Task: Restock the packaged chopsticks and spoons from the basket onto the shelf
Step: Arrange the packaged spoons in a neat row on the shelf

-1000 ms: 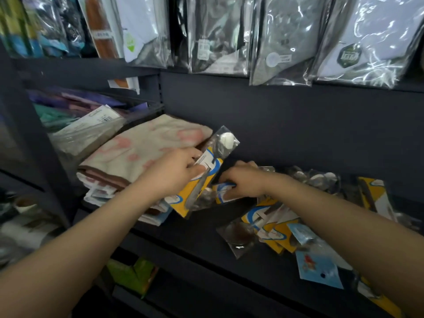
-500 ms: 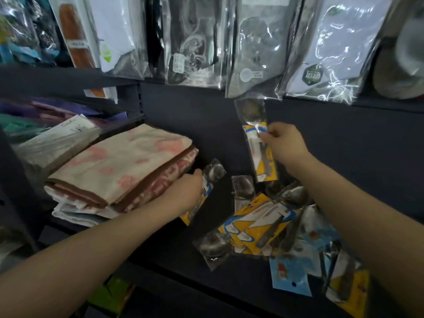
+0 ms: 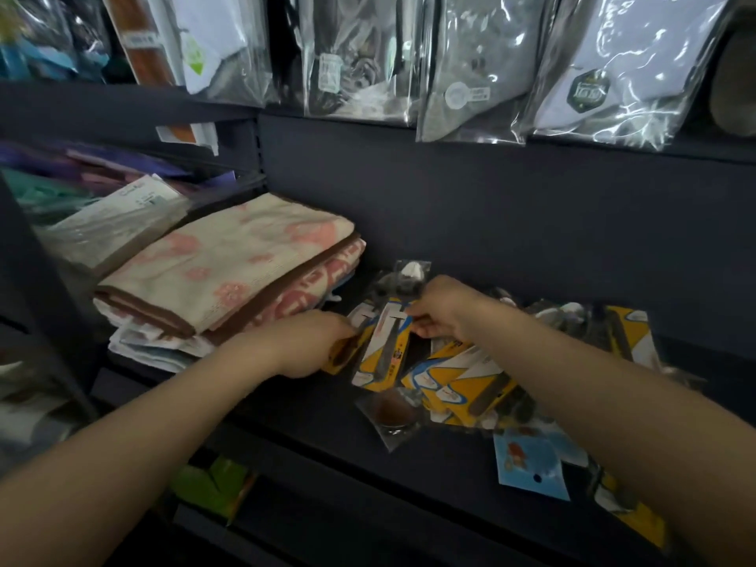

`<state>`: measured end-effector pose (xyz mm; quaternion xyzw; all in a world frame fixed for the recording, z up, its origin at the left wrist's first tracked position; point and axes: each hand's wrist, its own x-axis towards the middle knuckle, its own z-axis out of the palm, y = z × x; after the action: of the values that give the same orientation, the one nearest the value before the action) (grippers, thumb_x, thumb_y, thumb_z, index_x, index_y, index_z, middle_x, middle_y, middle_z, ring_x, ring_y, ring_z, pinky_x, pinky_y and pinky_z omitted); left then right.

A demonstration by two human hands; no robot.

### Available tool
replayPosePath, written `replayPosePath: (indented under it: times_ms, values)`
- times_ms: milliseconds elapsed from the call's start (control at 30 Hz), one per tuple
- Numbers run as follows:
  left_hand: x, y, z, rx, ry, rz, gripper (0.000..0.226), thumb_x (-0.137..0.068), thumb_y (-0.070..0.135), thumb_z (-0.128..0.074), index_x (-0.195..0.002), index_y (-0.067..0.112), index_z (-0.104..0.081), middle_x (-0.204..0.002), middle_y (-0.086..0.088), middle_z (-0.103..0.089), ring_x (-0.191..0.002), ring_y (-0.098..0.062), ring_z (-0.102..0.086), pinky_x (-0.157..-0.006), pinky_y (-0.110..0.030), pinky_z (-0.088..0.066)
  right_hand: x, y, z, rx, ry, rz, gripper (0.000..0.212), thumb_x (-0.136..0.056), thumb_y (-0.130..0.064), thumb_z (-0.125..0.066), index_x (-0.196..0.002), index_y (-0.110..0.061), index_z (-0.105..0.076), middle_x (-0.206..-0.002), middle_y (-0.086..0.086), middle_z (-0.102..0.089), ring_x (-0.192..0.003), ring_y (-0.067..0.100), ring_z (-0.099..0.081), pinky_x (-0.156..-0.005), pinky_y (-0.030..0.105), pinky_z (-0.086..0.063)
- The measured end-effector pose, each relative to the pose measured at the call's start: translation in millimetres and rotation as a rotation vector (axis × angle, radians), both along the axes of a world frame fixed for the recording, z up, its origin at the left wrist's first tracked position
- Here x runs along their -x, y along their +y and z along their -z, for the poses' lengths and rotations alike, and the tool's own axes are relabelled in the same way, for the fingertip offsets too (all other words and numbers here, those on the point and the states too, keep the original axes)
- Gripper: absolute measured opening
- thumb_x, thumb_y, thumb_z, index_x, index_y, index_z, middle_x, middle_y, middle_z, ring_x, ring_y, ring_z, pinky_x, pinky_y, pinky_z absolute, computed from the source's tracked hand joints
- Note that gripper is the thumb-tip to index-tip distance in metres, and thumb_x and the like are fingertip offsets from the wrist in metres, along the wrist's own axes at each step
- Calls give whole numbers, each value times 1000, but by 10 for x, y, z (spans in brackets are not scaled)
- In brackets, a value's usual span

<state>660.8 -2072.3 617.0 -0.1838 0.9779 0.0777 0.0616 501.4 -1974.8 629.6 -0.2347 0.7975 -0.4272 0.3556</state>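
Both your hands are on spoon packs at the back of the dark shelf (image 3: 311, 439)

Your right hand (image 3: 444, 308) pinches the top edge of a yellow spoon pack (image 3: 382, 349) between thumb and curled fingers, and the pack lies flat on the shelf. Your left hand (image 3: 304, 347) has the fingers curled around the edge of a second pack (image 3: 341, 354), just beside the folded towels (image 3: 229, 276). More packs lie in a loose pile (image 3: 462, 386) to the right, under your right forearm
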Motion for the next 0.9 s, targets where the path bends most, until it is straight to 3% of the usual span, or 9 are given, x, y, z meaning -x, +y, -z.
replayPosePath:
  times_ms: [133,200,267,367,467,600,700,767,900]
  values:
    - [-57,58,-53,-127,61,86,54,-96,17,-40,-145,28,-21,-155,3,-19,-142,-12,-21,-115,-23,-17,-42,-60,54,-42,80,-16,23,-87,-4,-61,-108,2,-54,-73,11,-58,-57,16,-61,-53,23,-57]
    - [-80,122,57,-142,4,137,56,-96,35,-38,-146,29,-12,-158,2,-3,-145,-11,-4,-116,-22,-6,-44,-13,15,-147,335,-119,8,-85,-3,-62,-88,1,-55,-71,13,-60,-65,24,-66,-61,31,-57]
    - [-98,144,169,-130,-46,141,62,-95,43,-35,-147,29,-5,-157,4,10,-145,-12,7,-116,-24,0,-39,91,-31,-255,724,-302,15,-88,-5,-53,-76,2,-60,-77,15,-64,-79,30,-67,-65,37,-55]
    - [-52,135,203,-115,-35,124,62,-95,44,-33,-147,28,-3,-157,5,12,-144,-12,9,-114,-22,1,-51,294,-62,-322,982,-553,28,-93,-19,-43,-104,-13,-69,-109,6,-68,-100,26,-62,-87,43,-52]
    - [66,131,181,-113,-39,105,61,-95,45,-33,-147,30,-6,-157,3,10,-145,-14,7,-116,-25,0,-5,467,-67,-360,1033,-652,29,-94,-28,-45,-112,-20,-66,-115,3,-67,-104,22,-59,-89,34,-47]
    - [249,118,162,-122,-42,66,57,-97,41,-29,-147,29,-5,-157,3,10,-145,-17,7,-117,-29,1,186,660,-25,-348,1026,-610,32,-93,-32,-50,-121,-20,-62,-122,1,-64,-111,19,-58,-93,31,-45]
    - [355,131,132,-148,-17,40,52,-99,32,-28,-147,24,-10,-158,1,9,-145,-18,6,-116,-26,1,381,719,25,-112,966,-408,31,-89,-21,-58,-119,-16,-63,-112,1,-65,-103,17,-60,-95,28,-46]
    - [387,135,119,-152,22,27,49,-99,30,-30,-147,21,-19,-158,-1,4,-145,-17,2,-114,-21,-1,520,697,18,-20,947,-208,32,-90,-16,-55,-121,-13,-60,-122,7,-62,-111,23,-58,-95,25,-42]
    - [357,148,96,-121,37,18,53,-96,42,-32,-145,21,-26,-158,-2,-9,-145,-14,-7,-114,-22,-6,686,523,80,-299,925,-180,41,-93,-21,-49,-133,-10,-46,-136,16,-51,-124,34,-48,-104,40,-40]
